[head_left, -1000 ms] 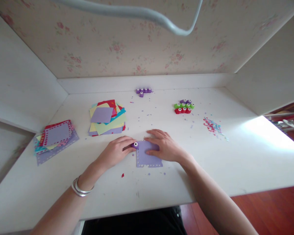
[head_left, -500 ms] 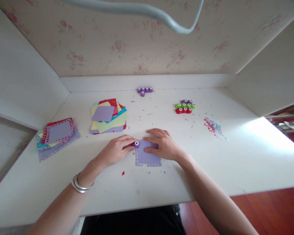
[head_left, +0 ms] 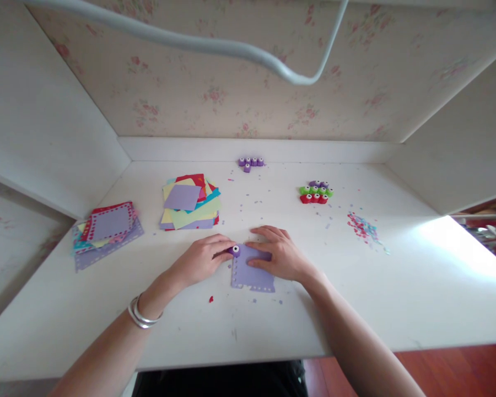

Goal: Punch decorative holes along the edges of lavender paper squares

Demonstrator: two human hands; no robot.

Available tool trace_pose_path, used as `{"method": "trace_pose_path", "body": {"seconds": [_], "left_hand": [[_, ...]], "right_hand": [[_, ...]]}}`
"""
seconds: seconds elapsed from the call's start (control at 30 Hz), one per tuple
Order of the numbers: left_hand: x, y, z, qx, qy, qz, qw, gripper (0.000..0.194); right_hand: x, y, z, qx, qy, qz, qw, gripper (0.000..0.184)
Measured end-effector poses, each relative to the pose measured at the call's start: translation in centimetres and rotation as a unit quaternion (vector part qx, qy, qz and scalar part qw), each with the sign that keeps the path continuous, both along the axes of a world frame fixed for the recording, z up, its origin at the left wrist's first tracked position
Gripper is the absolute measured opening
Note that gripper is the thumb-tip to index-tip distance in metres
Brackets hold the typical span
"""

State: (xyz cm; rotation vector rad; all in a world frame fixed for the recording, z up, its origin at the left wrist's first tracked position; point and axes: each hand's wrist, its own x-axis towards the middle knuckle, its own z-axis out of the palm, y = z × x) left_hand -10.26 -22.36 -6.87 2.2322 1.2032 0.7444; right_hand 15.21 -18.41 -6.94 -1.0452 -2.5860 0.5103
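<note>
Between the thumb and fingers of my left hand (head_left: 204, 256) is a small purple craft punch (head_left: 234, 251), set at the upper left corner of a lilac paper sheet (head_left: 252, 274). Small holes run along the sheet's left and bottom edges, and the bottom edge is partly torn. My right hand (head_left: 283, 253) lies on the sheet's upper right part with its fingers spread, covering that corner. Bits of lilac paper and a red scrap (head_left: 211, 299) lie near the sheet.
A stack of coloured paper (head_left: 190, 201) lies at the back left, with hole-edged sheets (head_left: 109, 226) farther left. Purple punches (head_left: 251, 163) stand by the back ledge. Green, red and purple punches (head_left: 316, 192) sit right of them, near a confetti pile (head_left: 366, 229).
The camera view has tilted, so the whole scene sits slightly lower and to the right. The left hand still grips the punch at the sheet's corner, and the right hand stays on the sheet.
</note>
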Motion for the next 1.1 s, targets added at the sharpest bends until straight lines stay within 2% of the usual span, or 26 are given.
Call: {"method": "trace_pose_path", "body": {"seconds": [0.3, 1.1], "left_hand": [[-0.13, -0.04, -0.32, 0.01, -0.004, 0.008, 1.0, 0.024], [0.06, -0.15, 0.19, 0.004, 0.0, 0.01, 1.0, 0.027]], "right_hand": [[0.03, -0.03, 0.05, -0.001, -0.003, 0.001, 1.0, 0.038], [-0.04, -0.1, 0.29, 0.004, -0.01, 0.001, 1.0, 0.038]]}}
